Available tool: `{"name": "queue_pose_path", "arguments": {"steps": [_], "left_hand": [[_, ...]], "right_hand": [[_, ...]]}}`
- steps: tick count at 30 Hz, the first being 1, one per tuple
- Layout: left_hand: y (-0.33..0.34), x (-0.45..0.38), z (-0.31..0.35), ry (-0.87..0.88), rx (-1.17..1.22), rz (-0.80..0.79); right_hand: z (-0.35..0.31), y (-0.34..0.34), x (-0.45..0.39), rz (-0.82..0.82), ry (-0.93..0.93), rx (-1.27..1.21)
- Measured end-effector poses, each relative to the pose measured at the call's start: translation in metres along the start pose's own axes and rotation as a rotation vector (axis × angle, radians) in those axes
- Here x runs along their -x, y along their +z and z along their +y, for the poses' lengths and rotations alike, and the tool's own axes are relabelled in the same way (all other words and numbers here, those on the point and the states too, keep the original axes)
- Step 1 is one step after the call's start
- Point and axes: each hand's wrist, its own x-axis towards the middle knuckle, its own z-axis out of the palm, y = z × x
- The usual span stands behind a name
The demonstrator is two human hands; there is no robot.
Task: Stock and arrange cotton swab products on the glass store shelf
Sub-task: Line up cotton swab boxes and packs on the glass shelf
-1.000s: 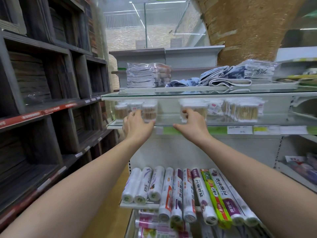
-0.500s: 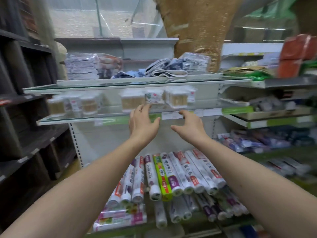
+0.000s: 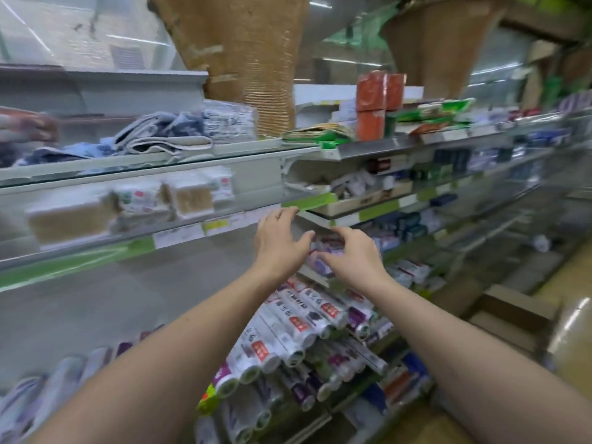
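Two bare hands reach out in front of a store display, both empty: the left hand (image 3: 280, 243) hovers with its fingers (image 3: 282, 214) loosely spread and released near the front edge of the glass shelf (image 3: 179, 233), while the right hand (image 3: 352, 259) is held just beside it, its fingers (image 3: 339, 233) gently curved and grasping nothing. Packs of cotton swabs (image 3: 192, 195) sit on that glass shelf to the left of the hands, well apart from them; a wider clear box of swabs (image 3: 69, 216) stands further left, and between the two lie softer wrapped packs (image 3: 141, 203), blurred by camera motion. Price labels (image 3: 179, 235) and a green strip (image 3: 77, 262) run along the shelf's front edge. On the level above, folded cloths (image 3: 166, 137) lie in a loose heap, with orange packets (image 3: 374, 105) stacked further right. Below the hands, rolls in white and purple wrappers (image 3: 298, 328) lie side by side on a lower shelf. A woven brown column (image 3: 253, 59) rises behind the display, and shelves of small boxed goods (image 3: 480, 161) stretch away to the far right.
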Motion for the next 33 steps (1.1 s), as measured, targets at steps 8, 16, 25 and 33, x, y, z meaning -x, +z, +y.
{"name": "queue_pose_path", "arguments": {"steps": [8, 16, 25, 33], "left_hand": [[0.075, -0.054, 0.038, 0.086, 0.158, 0.036], [0.135, -0.124, 0.050, 0.074, 0.156, 0.052], [0.186, -0.201, 0.053, -0.025, 0.127, 0.018], [0.227, -0.238, 0.064, -0.049, 0.087, -0.041]], "right_hand": [[0.068, -0.021, -0.047, 0.094, 0.003, -0.032], [0.111, -0.031, -0.115, 0.161, -0.023, -0.149], [0.160, -0.032, -0.206, 0.160, -0.040, -0.131], [0.198, -0.039, -0.261, 0.135, -0.018, -0.113]]}}
